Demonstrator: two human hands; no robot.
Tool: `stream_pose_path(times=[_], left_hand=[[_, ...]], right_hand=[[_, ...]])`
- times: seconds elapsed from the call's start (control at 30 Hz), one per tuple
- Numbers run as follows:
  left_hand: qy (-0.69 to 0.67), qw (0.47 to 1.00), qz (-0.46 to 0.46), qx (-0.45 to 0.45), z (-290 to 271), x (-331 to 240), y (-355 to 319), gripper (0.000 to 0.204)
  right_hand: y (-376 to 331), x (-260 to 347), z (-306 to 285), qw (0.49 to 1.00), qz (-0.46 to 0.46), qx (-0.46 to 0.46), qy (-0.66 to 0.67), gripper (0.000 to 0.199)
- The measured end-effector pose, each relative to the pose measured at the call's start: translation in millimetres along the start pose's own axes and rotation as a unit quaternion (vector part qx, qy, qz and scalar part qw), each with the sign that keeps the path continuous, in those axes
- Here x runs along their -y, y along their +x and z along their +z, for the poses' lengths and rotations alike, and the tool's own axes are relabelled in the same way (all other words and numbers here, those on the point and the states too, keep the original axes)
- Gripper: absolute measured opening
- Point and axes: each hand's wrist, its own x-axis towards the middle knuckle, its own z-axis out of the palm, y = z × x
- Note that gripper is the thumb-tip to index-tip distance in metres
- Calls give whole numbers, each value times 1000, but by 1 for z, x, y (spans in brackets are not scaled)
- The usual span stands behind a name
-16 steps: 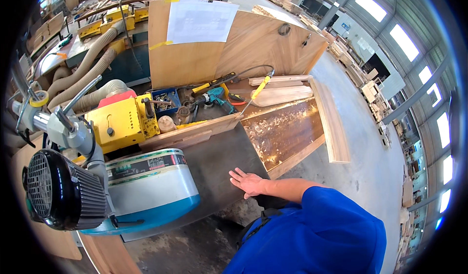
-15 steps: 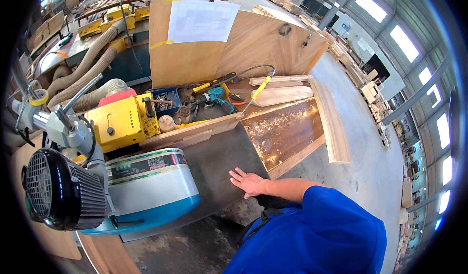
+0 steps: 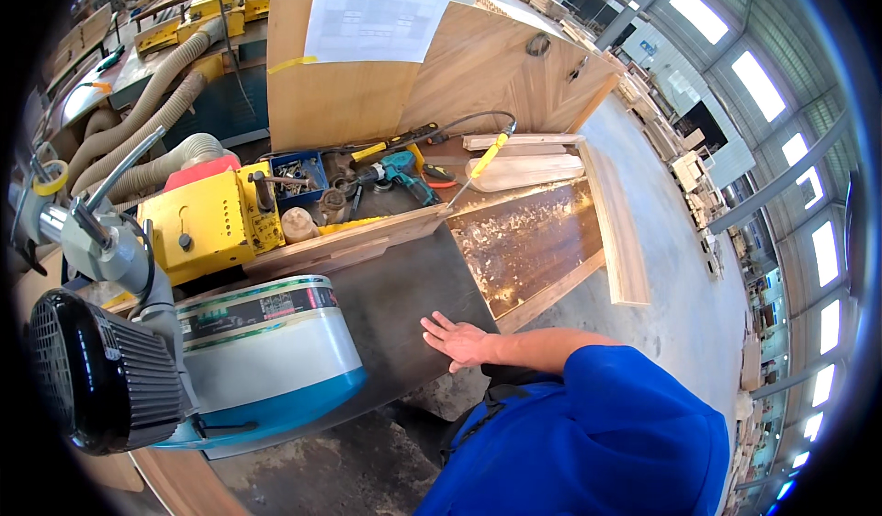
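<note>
My right hand (image 3: 457,340) reaches in from the right, palm down, fingers spread toward the left, with nothing in it. It is at the dark flat machine table (image 3: 404,286), near the table's front right end; whether it bears weight there I cannot tell. Left of it stands a white and blue machine housing (image 3: 266,351) with a finned black motor (image 3: 110,369) on a grey bracket. Behind the table runs a long wooden fence (image 3: 358,243). My left hand is out of view.
A yellow machine block (image 3: 202,222) adjoins the fence. Behind lie a teal cordless drill (image 3: 404,174) and a blue box (image 3: 299,178) of small parts. A yellow-handled air gun (image 3: 491,159) leans near a brown panel (image 3: 533,240) strewn with shavings. Tall wooden boards (image 3: 496,84) stand behind.
The view has shifted, so the machine and table sit a little farther left and the boards higher. My right hand stays spread at the same part of the table.
</note>
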Motion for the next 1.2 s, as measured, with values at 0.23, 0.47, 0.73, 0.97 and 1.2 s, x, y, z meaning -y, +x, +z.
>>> stream_pose_path(times=[0.23,0.47,0.73,0.97,1.2], left_hand=[[-268,941,-99,183,11,4,-89,49],[-408,874,-150,216,44,-2,-216,43],[-404,866,-287,75,163,-175,-357,28],[-581,775,-247,-1,314,-307,-521,40],[-499,734,-284,362,383,-406,-687,32]], right_hand=[[-8,-7,-5,1000,-15,-20,0,97],[-13,-25,1,998,-40,-45,-1,97],[-42,-78,39,956,-110,-120,242,70],[-129,-191,79,844,31,-29,534,64],[-191,-359,138,857,273,-176,400,65]])
